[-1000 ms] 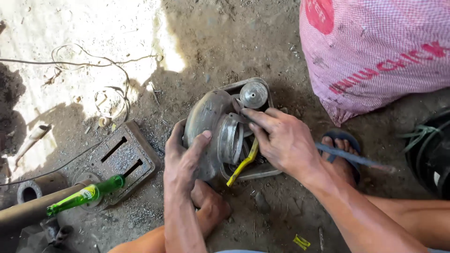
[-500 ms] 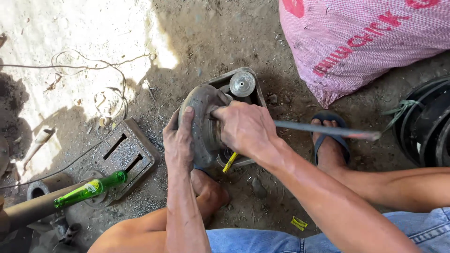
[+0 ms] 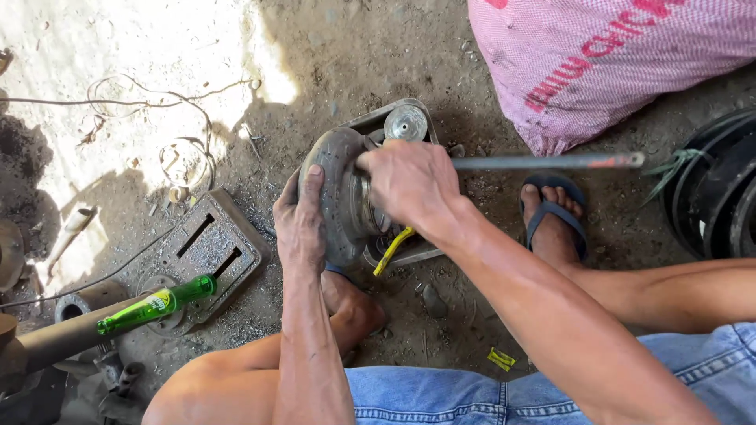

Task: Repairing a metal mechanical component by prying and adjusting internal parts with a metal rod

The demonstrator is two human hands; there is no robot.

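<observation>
Nearest the camera are blue denim shorts point(image 3: 488, 393) and bare knees, and a small yellow scrap point(image 3: 501, 359) lies on the dirt floor point(image 3: 346, 63) below the right forearm. The left hand point(image 3: 301, 220) is pressed flat against the near side of a round grey metal motor housing point(image 3: 335, 197), fingers laid together along its curved shell. Just to its right, the right hand point(image 3: 409, 185) is closed in a fist around one end of a long thin metal rod point(image 3: 551, 162), which runs out level to the right, past a foot in a blue sandal point(image 3: 554, 216). A yellow wire point(image 3: 392, 249) hangs from the housing under the right hand. Left of the left hand lie a slotted metal plate point(image 3: 206, 252) and a green glass bottle point(image 3: 156, 304). Beyond the right hand sits a pink woven sack point(image 3: 614, 63); black rings point(image 3: 720, 189) are at the far right
</observation>
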